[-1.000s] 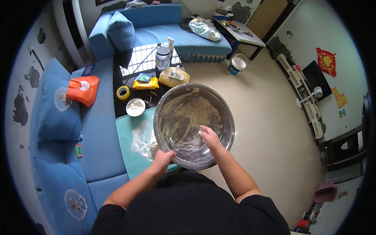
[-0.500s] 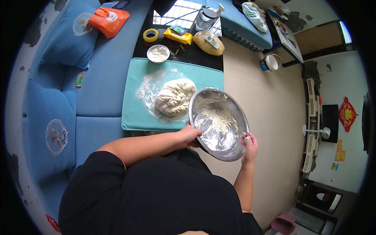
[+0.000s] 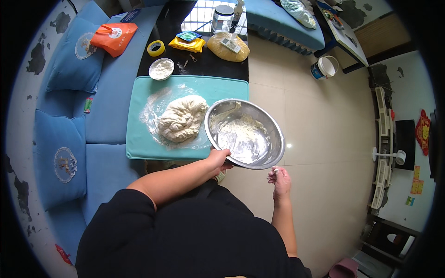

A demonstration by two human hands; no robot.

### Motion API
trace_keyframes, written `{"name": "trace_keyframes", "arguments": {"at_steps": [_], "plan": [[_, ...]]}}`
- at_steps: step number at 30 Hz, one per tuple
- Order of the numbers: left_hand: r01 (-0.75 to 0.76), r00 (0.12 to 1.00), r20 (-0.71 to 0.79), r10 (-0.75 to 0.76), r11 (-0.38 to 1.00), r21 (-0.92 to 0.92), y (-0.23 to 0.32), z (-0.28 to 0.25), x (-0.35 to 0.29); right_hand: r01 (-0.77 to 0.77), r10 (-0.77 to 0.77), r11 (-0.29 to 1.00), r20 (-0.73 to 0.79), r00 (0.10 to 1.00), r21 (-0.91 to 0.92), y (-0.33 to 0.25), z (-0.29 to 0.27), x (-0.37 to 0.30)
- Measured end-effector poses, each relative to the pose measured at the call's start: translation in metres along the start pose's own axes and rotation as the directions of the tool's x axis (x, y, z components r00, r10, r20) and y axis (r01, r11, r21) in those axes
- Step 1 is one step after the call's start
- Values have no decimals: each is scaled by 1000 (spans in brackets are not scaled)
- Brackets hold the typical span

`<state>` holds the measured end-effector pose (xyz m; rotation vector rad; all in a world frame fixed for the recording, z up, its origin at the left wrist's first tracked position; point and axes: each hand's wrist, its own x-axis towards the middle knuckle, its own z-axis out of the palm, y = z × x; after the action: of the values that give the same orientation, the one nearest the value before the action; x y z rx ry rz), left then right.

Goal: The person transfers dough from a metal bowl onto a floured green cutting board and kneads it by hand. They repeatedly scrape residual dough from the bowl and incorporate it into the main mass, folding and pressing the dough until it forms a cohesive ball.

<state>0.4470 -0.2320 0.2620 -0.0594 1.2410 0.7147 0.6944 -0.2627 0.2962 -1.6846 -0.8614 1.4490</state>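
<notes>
My two bare hands work at one metal bowl (image 3: 274, 139), its inner wall streaked with pale residue, held at the right edge of one turquoise mat (image 3: 139, 141). My left hand (image 3: 219, 160) grips the near rim, thumb over the edge and the other fingers mostly hidden beneath. My right hand (image 3: 281, 184) hangs just off the bowl's near right side, its fingers curled in narrow and smeared white; I cannot tell whether they pinch a scrap. One lump of dough (image 3: 183, 118) sits on the mat, left of the bowl, in a dusting of flour. One small white bowl (image 3: 162, 78) of flour stands at the mat's far left edge. Farther off on the black table (image 3: 204, 69) are one roll of yellow tape (image 3: 156, 55), one yellow packet (image 3: 187, 45) and one bulging bag (image 3: 237, 53) with one white handheld device (image 3: 230, 45) on top, plus one dark-lidded jar (image 3: 223, 21) and one spray bottle (image 3: 238, 10) beyond. To my left, two blue cushions (image 3: 76, 65) and one orange bag (image 3: 111, 41) rest on the sofa; one white bucket (image 3: 327, 67) stands on the floor at far right.
</notes>
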Motion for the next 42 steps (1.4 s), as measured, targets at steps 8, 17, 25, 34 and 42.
{"name": "trace_keyframes", "arguments": {"at_steps": [8,17,25,34,42], "plan": [[-200,980,-22,198,974,-109,52,21,47,-319,308,948,216,926,16,-13,23,95],[-239,967,33,252,946,-217,87,29,145,-374,384,913,-30,923,166,-4,95,276],[-433,871,-263,415,901,-13,116,-30,198,-268,261,957,-78,962,-109,6,96,380],[-341,458,-369,809,543,767,195,-50,259,121,-75,845,109,991,-521,0,70,450],[-469,484,-250,839,490,735,227,-63,316,360,-189,872,450,873,-333,-24,166,484]]}}
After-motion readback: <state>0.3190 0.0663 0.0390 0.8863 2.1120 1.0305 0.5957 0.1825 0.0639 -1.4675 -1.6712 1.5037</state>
